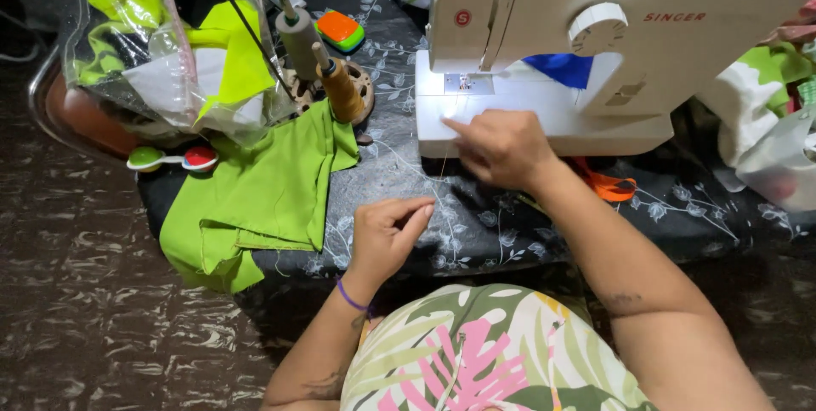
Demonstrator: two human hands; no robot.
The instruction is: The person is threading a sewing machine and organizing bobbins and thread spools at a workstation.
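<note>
A white sewing machine [595, 45] stands on a dark floral cloth [476, 224]. My right hand [503, 149] rests against the machine's lit bed, index finger pointing toward the needle area [463, 81], pinching a fine thread [444, 169]. That thread runs down to my left hand [387, 237], which pinches its lower end between thumb and fingers near the table's front edge. A purple band circles my left wrist.
Lime green fabric [263, 198] lies folded at the left. Behind it stand two thread cones [340, 88] and a clear bag of fabric [170, 45]. Orange-handled scissors [608, 186] lie under the machine's front. More fabric piles at the right [765, 96].
</note>
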